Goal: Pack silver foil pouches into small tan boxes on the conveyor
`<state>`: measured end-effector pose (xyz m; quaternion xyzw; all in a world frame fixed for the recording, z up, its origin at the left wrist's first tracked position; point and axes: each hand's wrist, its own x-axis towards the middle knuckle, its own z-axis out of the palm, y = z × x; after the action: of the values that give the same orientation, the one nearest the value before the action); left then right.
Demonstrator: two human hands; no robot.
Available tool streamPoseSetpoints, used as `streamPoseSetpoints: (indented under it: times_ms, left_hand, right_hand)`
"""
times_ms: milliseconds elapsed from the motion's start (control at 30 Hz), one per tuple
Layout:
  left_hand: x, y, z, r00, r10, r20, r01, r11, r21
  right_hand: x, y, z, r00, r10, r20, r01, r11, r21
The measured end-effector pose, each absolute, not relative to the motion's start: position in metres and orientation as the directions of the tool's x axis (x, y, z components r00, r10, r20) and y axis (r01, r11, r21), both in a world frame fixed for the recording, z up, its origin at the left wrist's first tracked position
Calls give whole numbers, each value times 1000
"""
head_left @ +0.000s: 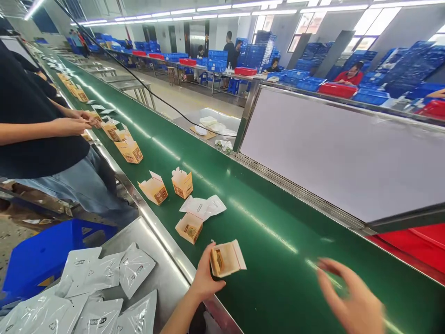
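My left hand (pixel 204 278) grips a small open cardboard box (pixel 227 260) from its left side, tilted above the green conveyor belt (pixel 278 278). The box's flap stands out on the right, and something brownish shows inside. Over the belt at the lower right is my right hand (pixel 351 297), blurred, with thumb and fingers apart and nothing visible in them. Just beyond the held box stands another open box (pixel 189 228), with white sachets (pixel 205 206) lying behind it. Two more open boxes, a left one (pixel 154 189) and a right one (pixel 182 183), stand farther up the belt.
White pouches (pixel 100 278) are piled on a steel side table (pixel 163 273) at lower left, beside a blue stool (pixel 52 255). A co-worker (pixel 38 116) handles boxes farther up the belt. A pale panel (pixel 333 153) borders its far side.
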<state>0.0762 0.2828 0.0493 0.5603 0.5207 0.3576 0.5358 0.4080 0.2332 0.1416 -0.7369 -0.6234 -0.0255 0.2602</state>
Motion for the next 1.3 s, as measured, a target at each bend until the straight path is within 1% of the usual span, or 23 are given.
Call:
streamPoseSetpoints:
  times_ms: [67,100,167,233,300,367,467,567,633,733,800,833,867,900,933,1000,1033,1067,1100,1133,1200,1233,1300]
  left_hand:
    - [88,280,47,233,958,-164,205,116,972]
    - [92,277,45,226,958,-177,219,127,967]
    - [95,268,40,153,966,-207,251,164,954]
    - [92,258,35,37,974,-223,277,205,939]
    - [88,250,30,-64,970,-233,284,242,928]
    - [86,247,30,-88,965,-247,294,262,919]
    - [87,251,38,-48,967,-252,328,253,910]
    - [96,259,48,-37,974,-224,354,223,908]
    - [106,262,53,-48,978,-204,382,207,901]
    - [125,261,58,-57,986,-156,440,165,883]
    - [136,258,60,-40,997,-70,476,80,876]
    - [140,256,60,-23,1000,-2,487,13,873]
    - [143,253,60,-6,997,74,496,-62,866]
    - [145,250,59,13,989,145,508,-131,851]
    - [146,247,58,36,979,200,522,-189,832]
    - [147,237,56,96,963,253,557,-263,788]
    - [148,231,55,140,956,256,572,-289,767]
    - [149,225,54,199,947,253,578,-322,750]
    - [152,218,54,268,932,242,574,-356,737]
    - [154,212,54,341,914,220,561,-386,732]
    - [158,201,57,482,863,153,508,-418,753]
    - [157,197,58,540,833,119,475,-418,774]
    - [148,194,59,573,817,63,441,-372,817]
  right_hand:
    - [347,320,137,-144,911,386,877,298,-376]
    - [315,359,126,-239,895,376,846,382,-372]
    - [258,417,92,-287,881,376,831,425,-360]
    - [220,445,55,-252,885,391,850,395,-348]
    - [206,451,28,-189,889,416,872,347,-346]
    - [214,445,18,-128,887,444,884,305,-354]
    - [257,425,35,-7,871,491,903,217,-371]
    - [305,386,84,151,819,553,918,91,-385]
    - [322,349,126,200,770,606,920,66,-387]
    - [318,293,173,87,711,698,925,202,-321]
    - [304,264,181,-53,680,731,906,341,-251]
    - [297,253,178,-116,687,717,892,391,-229]
    - [292,244,173,-166,718,676,880,418,-228]
    - [288,236,166,-209,778,593,869,426,-252]
    - [286,228,160,-254,854,454,857,416,-305]
    - [286,216,152,-328,942,69,832,322,-452]
    - [287,211,151,-358,927,-115,818,251,-518]
    - [289,207,151,-385,888,-252,799,184,-572]
    - [290,204,151,-405,852,-330,775,129,-619]
    - [293,201,151,-416,834,-363,744,82,-664]
    - [304,196,149,-399,836,-377,664,-21,-748]
    - [312,191,145,-350,848,-397,642,-92,-762]
    - [336,175,135,-170,871,-460,675,-237,-698]
